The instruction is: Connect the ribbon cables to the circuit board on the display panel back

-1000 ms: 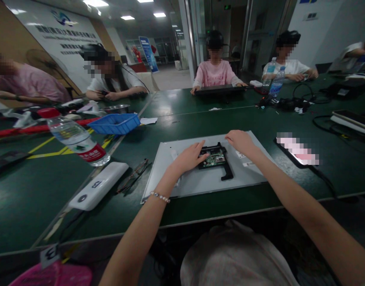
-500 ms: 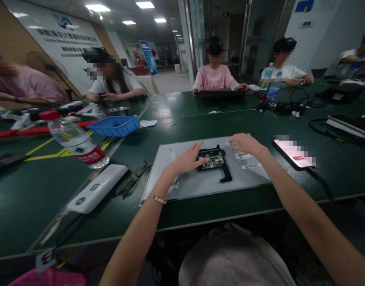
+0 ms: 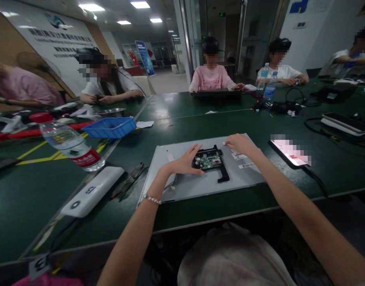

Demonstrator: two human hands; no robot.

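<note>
Red-capped bottle [image 3: 71, 145] near blue tray [image 3: 115, 132]

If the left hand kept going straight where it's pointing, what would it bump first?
The left hand would probably meet the black frame with the green circuit board first, though it might pass above; its height is unclear.

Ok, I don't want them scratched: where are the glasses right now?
In the head view, the glasses lie left of centre, between the white device and the grey panel.
</note>
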